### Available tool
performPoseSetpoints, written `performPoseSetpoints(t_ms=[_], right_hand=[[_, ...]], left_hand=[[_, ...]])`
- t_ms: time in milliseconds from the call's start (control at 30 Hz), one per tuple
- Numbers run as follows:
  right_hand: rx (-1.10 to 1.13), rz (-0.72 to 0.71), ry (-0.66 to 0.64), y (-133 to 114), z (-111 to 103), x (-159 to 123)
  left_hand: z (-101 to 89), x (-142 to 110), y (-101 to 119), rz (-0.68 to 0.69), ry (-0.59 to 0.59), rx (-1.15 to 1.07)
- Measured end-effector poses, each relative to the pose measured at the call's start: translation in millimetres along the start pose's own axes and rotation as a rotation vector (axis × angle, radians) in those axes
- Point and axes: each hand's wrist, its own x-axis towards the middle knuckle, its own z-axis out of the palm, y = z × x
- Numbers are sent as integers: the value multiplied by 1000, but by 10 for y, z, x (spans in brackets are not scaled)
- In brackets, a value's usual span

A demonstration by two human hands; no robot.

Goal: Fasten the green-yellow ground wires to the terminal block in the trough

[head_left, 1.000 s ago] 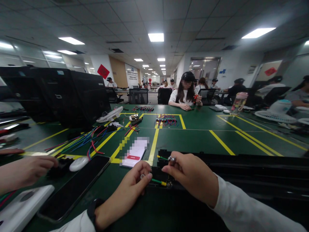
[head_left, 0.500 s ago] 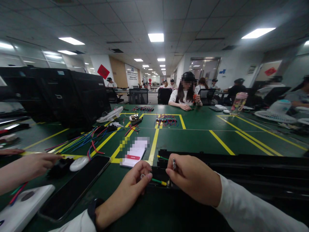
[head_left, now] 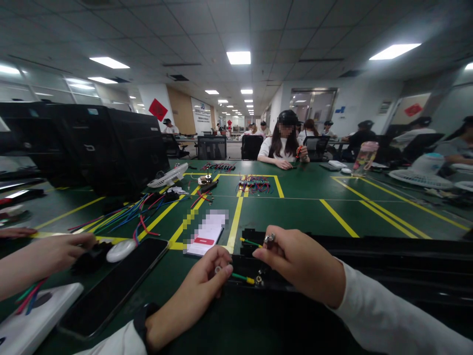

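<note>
My left hand (head_left: 201, 281) is closed, thumb and forefinger pinching a short green wire (head_left: 240, 277) with a yellow sleeve at its far end. A small pale ring shows at the fingers. The sleeve reaches a brass-coloured nut (head_left: 259, 280) on a black metal panel (head_left: 295, 242). My right hand (head_left: 305, 264) is raised just above and to the right of that nut, its fingers closed on a small shiny metal piece (head_left: 269, 239) whose exact kind I cannot make out. Another green wire with a yellow end (head_left: 251, 242) lies behind the right fingertips.
A phone with a lit screen (head_left: 205, 236) lies ahead of my left hand, a dark phone (head_left: 118, 286) to its left. Bundled coloured wires (head_left: 125, 214) and black computer cases (head_left: 111, 148) stand left. A co-worker's hand (head_left: 55, 259) reaches in from the left. Another person sits opposite.
My right hand has lifted slightly up and away from the nut, so the nut is now in plain sight. My left hand stays in place. The co-worker's fingers at left have shifted slightly.
</note>
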Motion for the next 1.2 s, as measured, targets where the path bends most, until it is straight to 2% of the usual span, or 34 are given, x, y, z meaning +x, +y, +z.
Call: performPoseSetpoints(t_ms=[200,400,733,967,1200], right_hand=[[-9,15,45,-22,138,-8],[-25,6,27,-13,195,-28],[-28,-56,-11,-30,112,-59],[-18,5,3,-34,32,-25],[-25,20,13,-20,98,-31]], left_hand=[[0,-14,14,-8,5,12],[15,-15,29,-6,10,6],[6,-15,-29,-8,7,-40],[18,-15,-6,1,12,-31],[10,-20,17,-18,14,-18]])
